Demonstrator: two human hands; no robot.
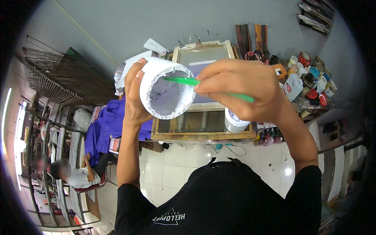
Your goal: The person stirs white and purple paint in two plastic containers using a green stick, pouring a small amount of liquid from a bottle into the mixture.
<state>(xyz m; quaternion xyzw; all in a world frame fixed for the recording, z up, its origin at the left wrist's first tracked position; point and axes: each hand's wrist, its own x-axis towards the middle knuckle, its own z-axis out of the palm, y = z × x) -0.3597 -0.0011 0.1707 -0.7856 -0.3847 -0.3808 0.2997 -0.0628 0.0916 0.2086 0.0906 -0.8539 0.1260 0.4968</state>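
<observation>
My left hand (pixel 134 96) grips a white plastic tub (pixel 166 94) from its left side and holds it up, tilted so that its mouth faces me. Pale greyish-purple paste coats the inside, and dried white residue rings the rim. Pinched in the fingers of my right hand (pixel 243 88) is a thin green plastic stick (pixel 184 80), whose tip reaches inside the mouth of the tub. Below my right hand stands a smaller white container (pixel 236 124) with pale purple stuff at its top, partly hidden by the hand.
A wood-framed printing screen (pixel 205 56) lies behind the tub on a wooden-framed table (pixel 196 136). Paint cans and jars (pixel 309 80) crowd the right side. Purple cloth (pixel 107 121) is piled at left, near a seated person (pixel 80 176). A wire drying rack (pixel 62 78) stands further back.
</observation>
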